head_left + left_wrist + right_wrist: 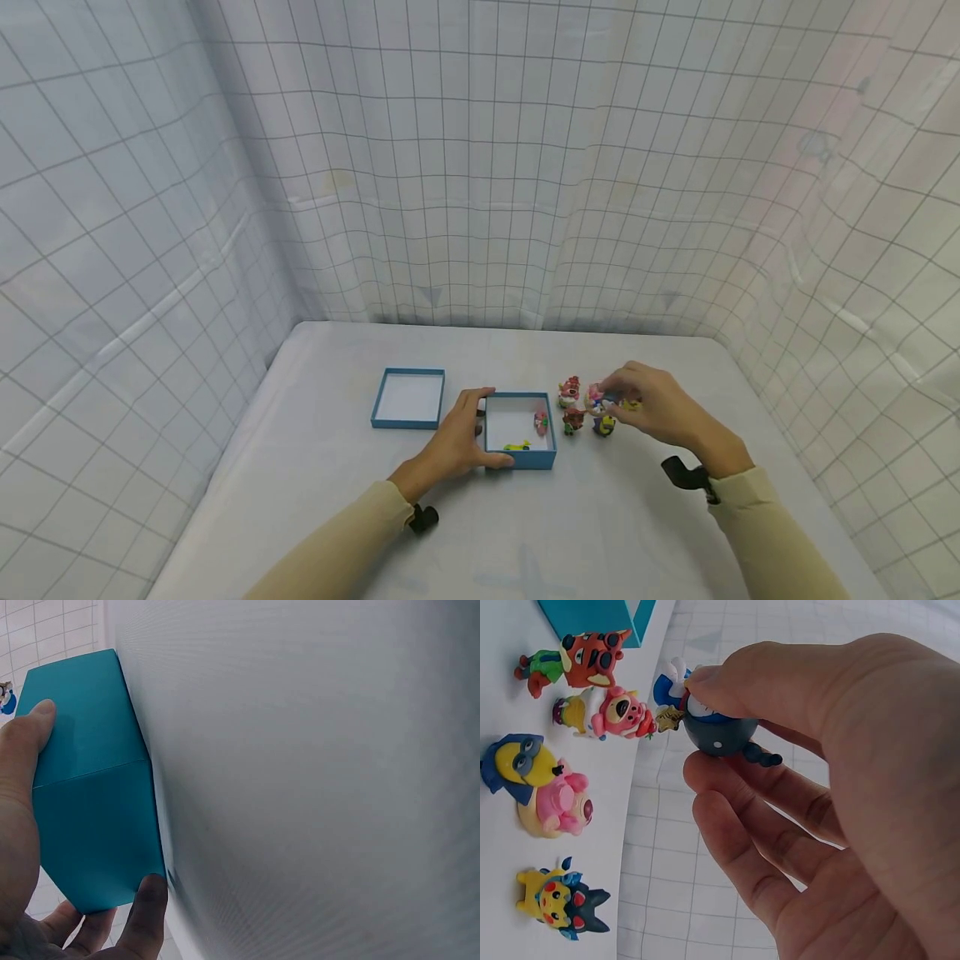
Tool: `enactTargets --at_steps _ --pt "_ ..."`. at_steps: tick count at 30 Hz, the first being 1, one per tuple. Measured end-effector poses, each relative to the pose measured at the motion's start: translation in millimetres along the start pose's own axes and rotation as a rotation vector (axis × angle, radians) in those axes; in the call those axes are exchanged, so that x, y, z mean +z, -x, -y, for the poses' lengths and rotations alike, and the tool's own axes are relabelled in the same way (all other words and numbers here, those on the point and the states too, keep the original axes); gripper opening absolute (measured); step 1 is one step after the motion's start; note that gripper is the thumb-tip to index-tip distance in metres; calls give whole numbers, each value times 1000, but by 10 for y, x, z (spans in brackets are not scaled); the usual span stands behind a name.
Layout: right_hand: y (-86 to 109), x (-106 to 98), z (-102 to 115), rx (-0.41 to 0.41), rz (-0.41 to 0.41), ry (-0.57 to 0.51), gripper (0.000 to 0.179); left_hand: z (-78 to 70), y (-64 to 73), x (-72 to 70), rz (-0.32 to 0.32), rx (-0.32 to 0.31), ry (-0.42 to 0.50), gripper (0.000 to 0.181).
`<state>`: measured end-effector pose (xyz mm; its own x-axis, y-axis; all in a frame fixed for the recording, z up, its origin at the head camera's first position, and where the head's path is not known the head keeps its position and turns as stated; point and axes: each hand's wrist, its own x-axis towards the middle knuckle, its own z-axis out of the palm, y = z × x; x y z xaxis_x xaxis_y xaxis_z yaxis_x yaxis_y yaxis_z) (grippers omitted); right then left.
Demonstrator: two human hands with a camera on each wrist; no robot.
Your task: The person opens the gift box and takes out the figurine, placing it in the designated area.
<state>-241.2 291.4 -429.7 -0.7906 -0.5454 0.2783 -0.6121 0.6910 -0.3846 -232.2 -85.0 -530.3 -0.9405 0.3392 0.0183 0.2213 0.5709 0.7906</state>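
My left hand grips a blue open-topped box, thumb on its near wall and fingers along its left side. Inside lie a pink figurine and a yellow-green one. To the right of the box, my right hand pinches a dark blue and white figurine with a gold star, held above the table. Around that hand stand a fox figurine, a pink bear in a strawberry hat, a blue-hooded yellow figurine, another pink bear and a yellow red-cheeked figurine.
A shallow blue-rimmed lid with a white inside lies on the white table, left of the box. Grid-patterned white curtains enclose the table at the back and both sides.
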Motion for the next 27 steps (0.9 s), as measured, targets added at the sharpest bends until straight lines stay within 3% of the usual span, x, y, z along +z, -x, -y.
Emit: enactTargets --at_steps 14,27 --pt "141 -40 -180 5 -51 -3 29 -12 10 -19 10 13 -4 126" --pt "280 -47 -380 60 -61 -14 28 -5 8 -19 5 11 -9 127"
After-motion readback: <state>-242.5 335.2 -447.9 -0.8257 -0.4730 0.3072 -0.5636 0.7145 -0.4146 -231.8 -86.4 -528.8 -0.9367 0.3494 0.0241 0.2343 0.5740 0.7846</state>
